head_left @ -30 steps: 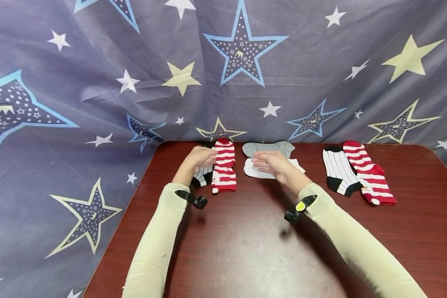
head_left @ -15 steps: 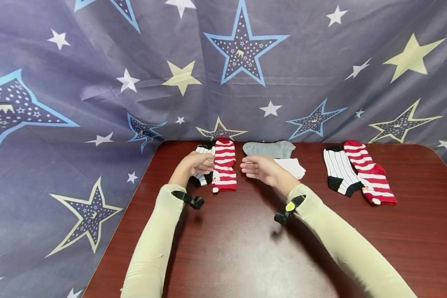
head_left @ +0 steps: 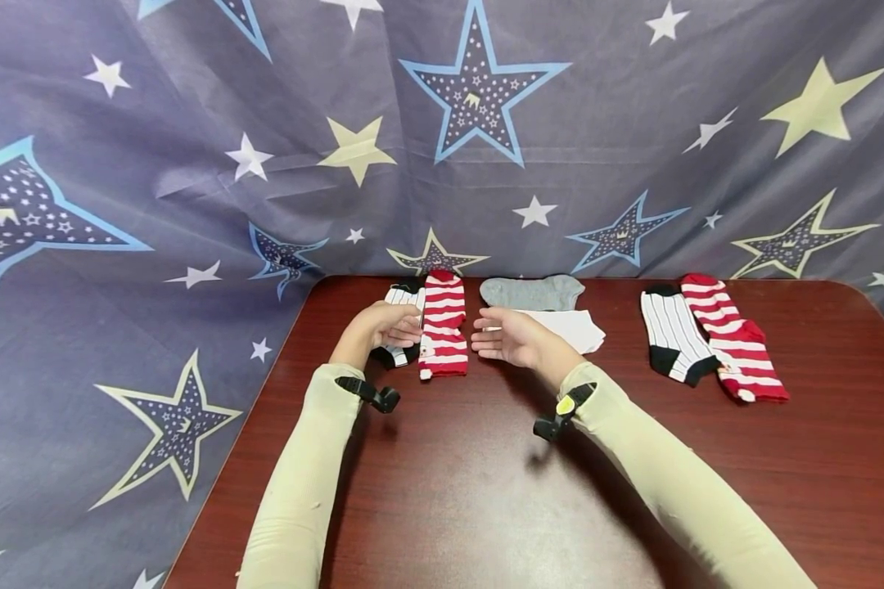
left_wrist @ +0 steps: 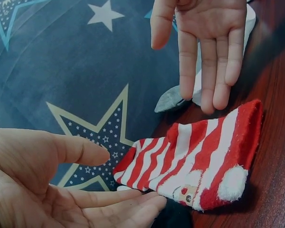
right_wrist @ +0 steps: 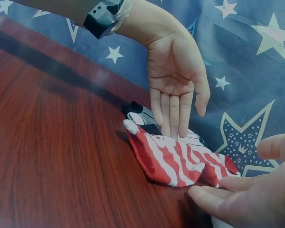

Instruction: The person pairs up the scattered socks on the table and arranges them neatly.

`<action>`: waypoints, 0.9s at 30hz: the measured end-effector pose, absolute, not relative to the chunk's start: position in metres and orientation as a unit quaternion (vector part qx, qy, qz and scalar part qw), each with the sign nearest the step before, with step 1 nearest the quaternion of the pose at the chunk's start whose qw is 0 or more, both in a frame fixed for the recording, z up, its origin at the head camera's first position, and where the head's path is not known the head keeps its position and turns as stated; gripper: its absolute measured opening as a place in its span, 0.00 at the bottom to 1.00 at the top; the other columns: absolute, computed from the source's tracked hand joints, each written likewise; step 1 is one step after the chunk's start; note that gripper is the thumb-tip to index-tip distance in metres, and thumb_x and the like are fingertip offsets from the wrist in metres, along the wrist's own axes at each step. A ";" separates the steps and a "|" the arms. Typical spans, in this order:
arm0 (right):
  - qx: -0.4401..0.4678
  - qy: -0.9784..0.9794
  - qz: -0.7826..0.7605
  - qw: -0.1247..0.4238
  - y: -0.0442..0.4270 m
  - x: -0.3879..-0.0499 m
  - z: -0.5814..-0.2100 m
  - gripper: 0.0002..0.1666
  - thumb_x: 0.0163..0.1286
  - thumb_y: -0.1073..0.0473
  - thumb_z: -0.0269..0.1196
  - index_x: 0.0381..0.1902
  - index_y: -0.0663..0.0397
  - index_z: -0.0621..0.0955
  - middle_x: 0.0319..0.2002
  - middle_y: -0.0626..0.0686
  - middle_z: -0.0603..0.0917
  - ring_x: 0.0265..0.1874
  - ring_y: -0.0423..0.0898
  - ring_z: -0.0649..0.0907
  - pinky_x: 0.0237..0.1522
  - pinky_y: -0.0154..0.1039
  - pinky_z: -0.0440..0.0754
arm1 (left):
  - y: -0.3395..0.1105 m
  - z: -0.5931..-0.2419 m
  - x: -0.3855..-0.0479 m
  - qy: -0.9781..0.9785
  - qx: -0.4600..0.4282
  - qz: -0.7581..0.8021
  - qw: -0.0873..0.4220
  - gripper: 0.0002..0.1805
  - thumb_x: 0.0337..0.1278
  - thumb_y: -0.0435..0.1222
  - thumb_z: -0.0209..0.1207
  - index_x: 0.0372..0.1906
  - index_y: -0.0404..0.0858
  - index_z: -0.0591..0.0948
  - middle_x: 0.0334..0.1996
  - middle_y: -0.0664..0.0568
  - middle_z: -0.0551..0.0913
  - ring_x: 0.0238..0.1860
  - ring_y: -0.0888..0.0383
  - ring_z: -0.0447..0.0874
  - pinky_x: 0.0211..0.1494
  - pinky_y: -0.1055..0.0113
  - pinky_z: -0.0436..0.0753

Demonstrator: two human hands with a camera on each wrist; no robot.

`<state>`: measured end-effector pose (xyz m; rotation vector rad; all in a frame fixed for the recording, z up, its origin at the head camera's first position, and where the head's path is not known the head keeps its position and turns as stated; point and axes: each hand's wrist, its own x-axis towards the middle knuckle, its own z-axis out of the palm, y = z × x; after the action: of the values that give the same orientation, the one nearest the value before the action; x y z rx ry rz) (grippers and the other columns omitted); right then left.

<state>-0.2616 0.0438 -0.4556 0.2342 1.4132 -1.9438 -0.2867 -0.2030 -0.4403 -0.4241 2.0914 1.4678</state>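
Observation:
On the left of the table lies a red and white striped sock (head_left: 444,325), with a hand on either side of it. My left hand (head_left: 383,329) hovers over a white sock with black stripes (head_left: 405,296), partly covering it. My right hand (head_left: 519,339) is just right of the red striped sock and overlaps a white sock (head_left: 578,327). In both wrist views the palms face each other, fingers extended and holding nothing. The left fingertips come close to the striped sock (left_wrist: 194,166); whether they touch it I cannot tell.
A grey sock (head_left: 532,292) lies behind the white one. To the right, another black-and-white striped sock (head_left: 674,331) lies beside a second red striped sock (head_left: 732,339). A star-patterned curtain (head_left: 442,196) hangs behind the brown table (head_left: 457,491).
My right hand has moved left, off part of the white sock and closer to the red striped sock. The left hand has shifted slightly left and down. The socks stay where they were.

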 end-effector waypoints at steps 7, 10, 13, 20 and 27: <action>0.093 0.554 -0.743 0.364 0.038 -0.259 -0.458 0.35 0.84 0.50 0.41 0.77 0.68 0.57 0.75 0.71 0.61 0.76 0.64 0.65 0.79 0.51 0.62 | -0.203 -0.438 -0.284 0.773 -0.155 0.547 0.280 0.27 0.74 0.40 0.51 0.65 0.23 0.74 0.47 0.40 0.88 0.34 0.59 0.89 0.55 0.63 0.87; 0.093 0.561 -0.738 0.363 0.036 -0.258 -0.459 0.34 0.84 0.50 0.41 0.77 0.68 0.59 0.75 0.71 0.63 0.75 0.63 0.66 0.79 0.52 0.62 | -0.201 -0.439 -0.283 0.771 -0.155 0.551 0.278 0.26 0.74 0.39 0.51 0.65 0.24 0.74 0.36 0.47 0.88 0.32 0.61 0.88 0.52 0.65 0.88; 0.094 0.564 -0.736 0.362 0.036 -0.257 -0.460 0.34 0.84 0.49 0.41 0.76 0.68 0.60 0.75 0.70 0.64 0.75 0.63 0.66 0.79 0.52 0.63 | -0.201 -0.441 -0.283 0.771 -0.152 0.553 0.277 0.26 0.74 0.39 0.51 0.65 0.24 0.74 0.34 0.49 0.87 0.31 0.62 0.88 0.48 0.67 0.89; 0.088 0.569 -0.731 0.366 0.033 -0.256 -0.460 0.34 0.84 0.49 0.40 0.77 0.67 0.60 0.75 0.69 0.64 0.75 0.62 0.66 0.79 0.51 0.62 | -0.199 -0.445 -0.281 0.779 -0.143 0.538 0.288 0.28 0.71 0.42 0.52 0.66 0.27 0.75 0.47 0.45 0.86 0.36 0.62 0.88 0.49 0.68 0.87; 0.096 0.571 -0.727 0.369 0.031 -0.256 -0.462 0.34 0.83 0.48 0.41 0.76 0.67 0.61 0.75 0.69 0.64 0.75 0.62 0.67 0.78 0.52 0.63 | -0.197 -0.448 -0.281 0.778 -0.139 0.535 0.299 0.29 0.74 0.44 0.50 0.69 0.28 0.73 0.67 0.36 0.77 0.45 0.58 0.86 0.56 0.66 0.86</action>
<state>-0.2555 0.0311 -0.4620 0.2457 1.4664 -1.8649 -0.2814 -0.1969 -0.4481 -0.3687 2.0657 1.4195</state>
